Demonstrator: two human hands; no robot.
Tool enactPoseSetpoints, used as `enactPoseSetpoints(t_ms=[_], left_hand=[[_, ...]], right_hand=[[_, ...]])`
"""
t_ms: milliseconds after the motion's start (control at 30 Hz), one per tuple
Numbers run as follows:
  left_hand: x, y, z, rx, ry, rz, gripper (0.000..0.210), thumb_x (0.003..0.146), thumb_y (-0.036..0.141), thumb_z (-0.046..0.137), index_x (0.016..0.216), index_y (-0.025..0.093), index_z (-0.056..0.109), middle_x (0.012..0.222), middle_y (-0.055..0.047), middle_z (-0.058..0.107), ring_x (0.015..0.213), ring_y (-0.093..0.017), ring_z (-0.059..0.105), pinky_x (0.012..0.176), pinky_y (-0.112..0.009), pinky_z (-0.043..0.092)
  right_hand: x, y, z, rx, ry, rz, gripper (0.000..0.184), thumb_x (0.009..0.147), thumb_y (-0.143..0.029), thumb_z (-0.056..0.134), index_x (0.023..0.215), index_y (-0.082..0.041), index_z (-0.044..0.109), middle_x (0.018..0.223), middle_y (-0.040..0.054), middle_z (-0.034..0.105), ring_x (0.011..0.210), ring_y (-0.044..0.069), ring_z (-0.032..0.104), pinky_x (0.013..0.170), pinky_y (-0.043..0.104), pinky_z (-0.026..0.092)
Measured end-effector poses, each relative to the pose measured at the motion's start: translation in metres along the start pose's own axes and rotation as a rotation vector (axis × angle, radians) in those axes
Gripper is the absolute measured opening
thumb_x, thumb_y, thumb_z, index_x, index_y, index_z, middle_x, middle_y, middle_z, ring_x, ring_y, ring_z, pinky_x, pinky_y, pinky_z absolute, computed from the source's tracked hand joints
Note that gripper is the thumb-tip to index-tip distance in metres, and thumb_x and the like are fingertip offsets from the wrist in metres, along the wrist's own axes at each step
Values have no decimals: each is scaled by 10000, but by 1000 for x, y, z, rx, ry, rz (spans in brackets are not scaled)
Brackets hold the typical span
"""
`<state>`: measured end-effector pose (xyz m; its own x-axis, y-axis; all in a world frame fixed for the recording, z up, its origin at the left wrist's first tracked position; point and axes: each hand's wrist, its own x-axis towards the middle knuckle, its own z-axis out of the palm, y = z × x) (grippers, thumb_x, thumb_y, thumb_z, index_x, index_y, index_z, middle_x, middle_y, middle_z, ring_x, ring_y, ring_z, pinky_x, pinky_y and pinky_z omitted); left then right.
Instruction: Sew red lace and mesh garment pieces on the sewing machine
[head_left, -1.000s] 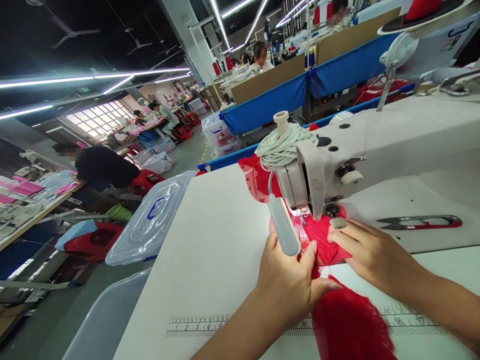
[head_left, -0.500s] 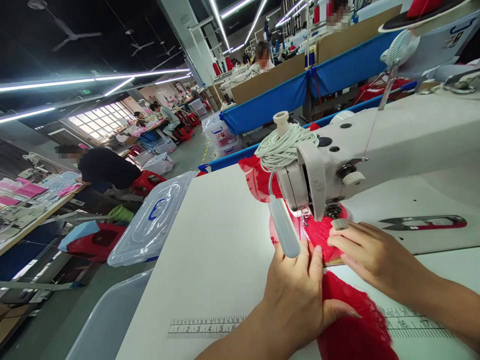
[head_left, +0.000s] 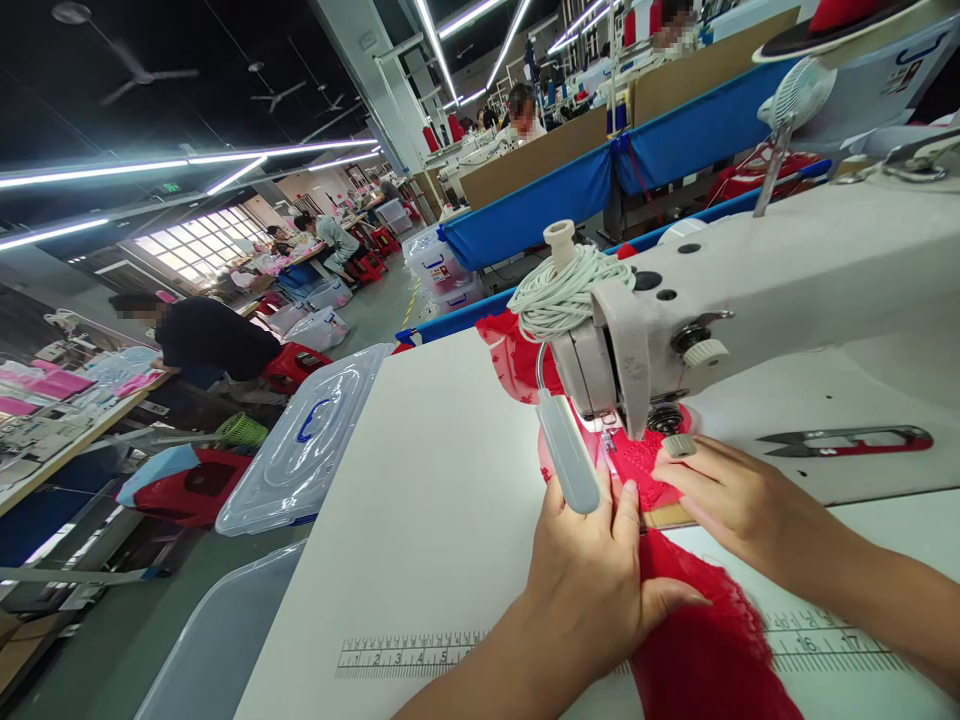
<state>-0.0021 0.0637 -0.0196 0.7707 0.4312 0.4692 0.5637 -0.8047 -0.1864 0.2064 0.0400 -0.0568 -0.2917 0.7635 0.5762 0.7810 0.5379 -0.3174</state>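
Red lace fabric (head_left: 697, 620) runs from under the presser foot (head_left: 609, 440) of a white sewing machine (head_left: 795, 270) down over the table's front. My left hand (head_left: 585, 570) lies flat on the cloth just before the needle, fingers stretched forward and thumb out to the side. A grey lamp head (head_left: 571, 455) covers some of its fingertips. On the right, my right hand (head_left: 750, 500) pinches the fabric's edge below the machine head; its thumb is partly hidden. Thread snips (head_left: 847, 442) lie on the machine bed beyond that hand.
A bundle of pale cord (head_left: 570, 292) hangs on the machine head. Ruler markings (head_left: 409, 655) run along the white tabletop (head_left: 435, 480). Lidded clear plastic bins (head_left: 307, 430) stand left of the table. A person in dark clothing (head_left: 217, 335) sits further left; other workers are behind.
The red fabric has fed slightly forward under the presser foot, and its loose part has shifted a little. Both hands keep nearly the same places, with the right fingers slightly further left.
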Motion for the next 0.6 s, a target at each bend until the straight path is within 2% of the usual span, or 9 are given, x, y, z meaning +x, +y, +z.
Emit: enactPoseSetpoints(t_ms=[200,367,500,600], left_hand=[[2,0,3,-39,8,-51,851,981,720,174,1148,74,704,1151,-203,711,986,-317,683,946,-477,518],[2,0,7,-37,0,-69,854,952,764,243,1245,79,659,1199,-212,691,1073,-353,661,973,-528,505],[0,-1,6,15,-24,-57,892,920,797,305,1333,65,602,1246,-224,666,1150,-390,626,997,-570,486],[-2,1,4,31,-19,-68,871,932,785,286,1338,83,604,1260,-210,664,1179,-382,616,1033,-581,460]], right_hand=[[1,1,0,10,2,-17,372,894,20,323,947,-193,622,917,83,642,917,226,607,775,357,525],[1,2,3,-14,-16,-1,376,869,34,340,968,-193,623,951,93,642,949,237,604,806,370,521],[5,0,2,-77,29,-40,391,836,45,355,996,-184,628,942,90,640,915,226,601,766,344,523],[6,-2,0,-126,42,-46,399,808,50,386,1028,-159,645,925,90,658,903,227,593,778,352,517]])
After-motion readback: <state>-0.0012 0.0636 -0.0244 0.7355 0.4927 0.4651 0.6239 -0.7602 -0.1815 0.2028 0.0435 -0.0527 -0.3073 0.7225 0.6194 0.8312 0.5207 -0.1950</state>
